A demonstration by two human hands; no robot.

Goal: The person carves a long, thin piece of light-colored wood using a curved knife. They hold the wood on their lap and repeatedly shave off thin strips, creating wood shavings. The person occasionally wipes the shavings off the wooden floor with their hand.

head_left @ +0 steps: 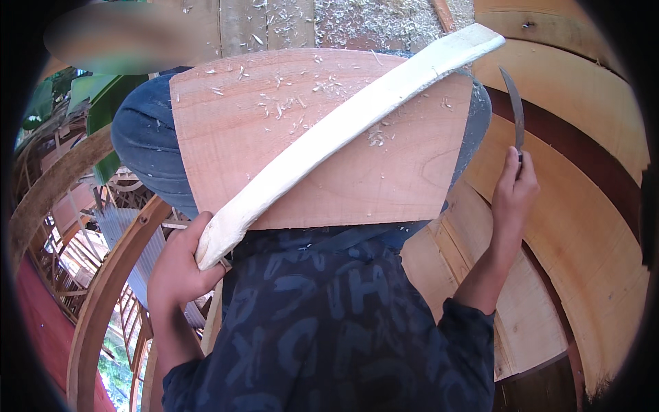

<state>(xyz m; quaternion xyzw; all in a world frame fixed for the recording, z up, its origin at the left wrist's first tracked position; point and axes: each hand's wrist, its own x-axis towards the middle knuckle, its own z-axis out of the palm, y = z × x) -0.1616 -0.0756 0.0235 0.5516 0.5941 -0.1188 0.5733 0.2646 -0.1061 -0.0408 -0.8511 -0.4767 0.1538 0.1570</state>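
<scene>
A long, pale, slightly curved piece of wood (329,134) slants across a reddish wooden board (384,172) that rests on my lap. My left hand (184,264) grips the wood's near left end, fingers wrapped round it. The far end widens a little and juts past the board's upper right corner. Out to the right, my right hand (515,185) is closed round the handle of a knife (515,103). Its curved blade points up and away, apart from the wood. Most of the handle is hidden in my fingers.
Thin shavings (281,106) lie scattered on the board, with a thick heap of shavings (384,24) on the floor beyond. Curved planks (576,199) rise along the right. A curved wooden beam (113,295) runs down the left, with gaps and green leaves (103,130) outside it.
</scene>
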